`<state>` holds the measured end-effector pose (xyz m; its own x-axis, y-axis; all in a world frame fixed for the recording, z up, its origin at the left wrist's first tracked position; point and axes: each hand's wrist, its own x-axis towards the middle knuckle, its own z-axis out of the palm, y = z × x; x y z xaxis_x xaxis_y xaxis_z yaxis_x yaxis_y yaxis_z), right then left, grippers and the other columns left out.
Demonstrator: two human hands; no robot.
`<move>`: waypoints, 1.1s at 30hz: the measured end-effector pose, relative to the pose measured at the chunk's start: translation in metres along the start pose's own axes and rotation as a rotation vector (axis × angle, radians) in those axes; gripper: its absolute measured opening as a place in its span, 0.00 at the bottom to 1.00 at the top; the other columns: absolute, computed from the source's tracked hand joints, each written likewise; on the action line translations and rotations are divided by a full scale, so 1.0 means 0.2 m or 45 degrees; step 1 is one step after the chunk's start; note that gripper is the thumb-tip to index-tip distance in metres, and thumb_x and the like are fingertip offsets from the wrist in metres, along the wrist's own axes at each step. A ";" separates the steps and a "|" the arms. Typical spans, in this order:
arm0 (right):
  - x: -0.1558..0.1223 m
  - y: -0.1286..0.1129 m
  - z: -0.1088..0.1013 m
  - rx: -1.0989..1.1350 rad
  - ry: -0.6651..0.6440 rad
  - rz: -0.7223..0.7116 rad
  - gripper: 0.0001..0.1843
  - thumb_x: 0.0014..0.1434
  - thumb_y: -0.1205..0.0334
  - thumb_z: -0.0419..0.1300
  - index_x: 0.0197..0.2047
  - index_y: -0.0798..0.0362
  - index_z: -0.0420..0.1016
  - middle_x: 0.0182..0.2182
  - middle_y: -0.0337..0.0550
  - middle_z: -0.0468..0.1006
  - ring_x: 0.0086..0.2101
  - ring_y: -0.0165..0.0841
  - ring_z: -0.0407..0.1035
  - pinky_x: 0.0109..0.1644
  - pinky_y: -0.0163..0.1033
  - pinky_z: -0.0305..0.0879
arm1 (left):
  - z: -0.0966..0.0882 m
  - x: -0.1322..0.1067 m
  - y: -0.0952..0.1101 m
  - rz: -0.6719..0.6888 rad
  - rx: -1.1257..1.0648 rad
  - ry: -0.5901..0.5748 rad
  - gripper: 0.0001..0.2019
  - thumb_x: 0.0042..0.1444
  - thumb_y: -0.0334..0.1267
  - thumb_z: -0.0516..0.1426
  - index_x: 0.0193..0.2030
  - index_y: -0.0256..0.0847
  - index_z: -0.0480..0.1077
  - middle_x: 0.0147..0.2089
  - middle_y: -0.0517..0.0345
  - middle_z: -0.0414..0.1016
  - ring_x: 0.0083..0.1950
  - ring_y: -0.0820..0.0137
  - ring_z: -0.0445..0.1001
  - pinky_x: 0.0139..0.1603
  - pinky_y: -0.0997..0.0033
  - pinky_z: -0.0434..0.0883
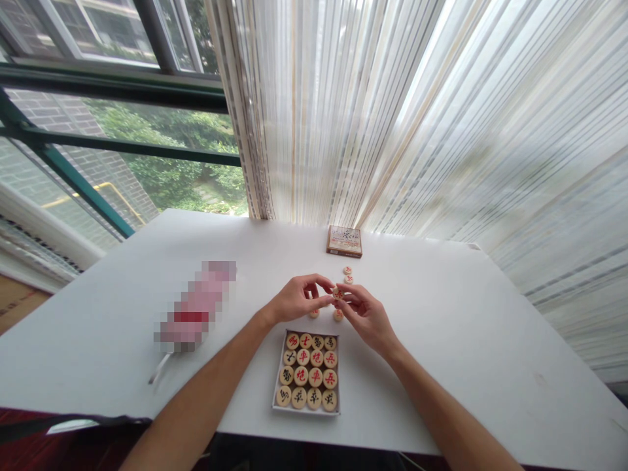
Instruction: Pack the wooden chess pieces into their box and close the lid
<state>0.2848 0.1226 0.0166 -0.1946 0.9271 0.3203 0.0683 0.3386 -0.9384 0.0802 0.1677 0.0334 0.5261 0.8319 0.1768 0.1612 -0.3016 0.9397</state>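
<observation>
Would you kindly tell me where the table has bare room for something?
Bare: table right of the right hand, back to the curtain; also left of the pixelated pink item. Crowded: the middle, with left hand, loose pieces, filled tray and box.

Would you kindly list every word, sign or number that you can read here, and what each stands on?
"兵", red: the held xiangqi piece and two pieces in the white tray.
"車", red: two tray pieces.
"炮", red: two tray pieces.
"卒", black: two pieces in the tray's nearest row.
Too small or blurred to read surely: the other tray pieces, the loose pieces and the flat box.
The pixelated item shows nothing readable.
</observation>
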 end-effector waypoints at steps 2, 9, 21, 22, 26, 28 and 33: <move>0.00 0.00 0.00 -0.026 -0.006 0.003 0.17 0.63 0.56 0.63 0.56 0.47 0.74 0.49 0.47 0.77 0.43 0.37 0.78 0.49 0.44 0.78 | 0.00 0.00 0.00 0.007 0.008 0.008 0.17 0.56 0.45 0.64 0.49 0.37 0.75 0.42 0.52 0.79 0.29 0.75 0.73 0.27 0.77 0.69; 0.00 -0.02 0.00 -0.112 -0.013 -0.035 0.16 0.63 0.56 0.63 0.54 0.48 0.75 0.44 0.45 0.80 0.42 0.38 0.79 0.49 0.45 0.78 | 0.00 0.00 0.00 0.016 -0.021 -0.012 0.17 0.56 0.46 0.64 0.48 0.36 0.75 0.38 0.53 0.80 0.28 0.76 0.72 0.26 0.78 0.67; -0.01 -0.03 0.01 -0.323 -0.025 -0.176 0.13 0.64 0.58 0.62 0.51 0.47 0.76 0.41 0.46 0.78 0.37 0.36 0.76 0.43 0.45 0.78 | 0.01 0.00 0.00 -0.047 -0.087 -0.023 0.19 0.54 0.49 0.65 0.44 0.36 0.75 0.35 0.55 0.78 0.26 0.76 0.72 0.25 0.77 0.68; -0.01 -0.03 0.01 -0.332 -0.016 -0.182 0.13 0.64 0.58 0.62 0.52 0.47 0.75 0.41 0.46 0.78 0.37 0.36 0.76 0.43 0.45 0.78 | 0.01 0.00 0.00 -0.051 -0.112 -0.020 0.19 0.54 0.49 0.65 0.46 0.36 0.74 0.36 0.54 0.78 0.27 0.75 0.73 0.26 0.77 0.69; -0.01 -0.02 0.00 -0.360 0.042 -0.193 0.15 0.64 0.59 0.61 0.54 0.47 0.73 0.40 0.45 0.78 0.37 0.36 0.76 0.43 0.44 0.78 | 0.01 0.00 -0.01 -0.045 -0.274 0.010 0.22 0.57 0.47 0.63 0.55 0.38 0.72 0.43 0.50 0.79 0.36 0.69 0.78 0.31 0.73 0.74; -0.01 -0.02 -0.01 -0.383 0.067 -0.189 0.15 0.65 0.59 0.60 0.54 0.47 0.73 0.40 0.45 0.78 0.37 0.37 0.76 0.43 0.45 0.77 | 0.01 0.01 -0.01 -0.043 -0.339 0.019 0.21 0.59 0.46 0.62 0.54 0.36 0.74 0.43 0.49 0.80 0.39 0.67 0.79 0.34 0.72 0.76; -0.01 -0.02 -0.02 -0.420 0.107 -0.187 0.12 0.66 0.58 0.59 0.52 0.47 0.74 0.42 0.46 0.79 0.38 0.37 0.76 0.43 0.45 0.77 | -0.01 0.02 -0.02 -0.067 -0.425 0.012 0.21 0.61 0.45 0.61 0.56 0.35 0.73 0.45 0.47 0.81 0.42 0.65 0.80 0.42 0.64 0.79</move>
<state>0.2879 0.1204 0.0201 -0.1453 0.8702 0.4708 0.3602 0.4897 -0.7940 0.0801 0.1722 0.0311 0.5162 0.8470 0.1268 -0.0954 -0.0902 0.9913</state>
